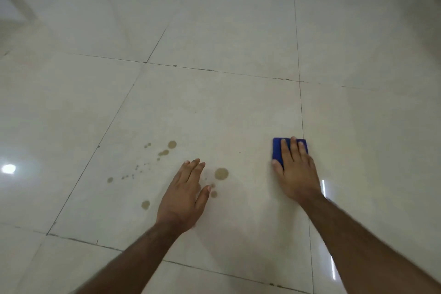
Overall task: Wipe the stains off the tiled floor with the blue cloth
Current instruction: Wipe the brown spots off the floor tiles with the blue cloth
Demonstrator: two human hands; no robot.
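Note:
A folded blue cloth [278, 150] lies flat on the glossy cream tiled floor [214, 107], close to a grout line on the right. My right hand [294, 172] presses down on it, palm flat and fingers spread over its top. Brown stains dot the same tile to the left: a large round one [221, 173], a smaller pair [168, 148] farther back, several tiny specks and a spot [145, 204] nearer me. My left hand [185, 194] rests flat on the floor among the stains, fingers together, holding nothing, and partly covers some spots.
A pale furniture leg [18, 0] stands at the far left. Dark grout lines [214, 70] cross the floor. Bright light reflections [9, 169] shine on the tiles at left and at the lower right.

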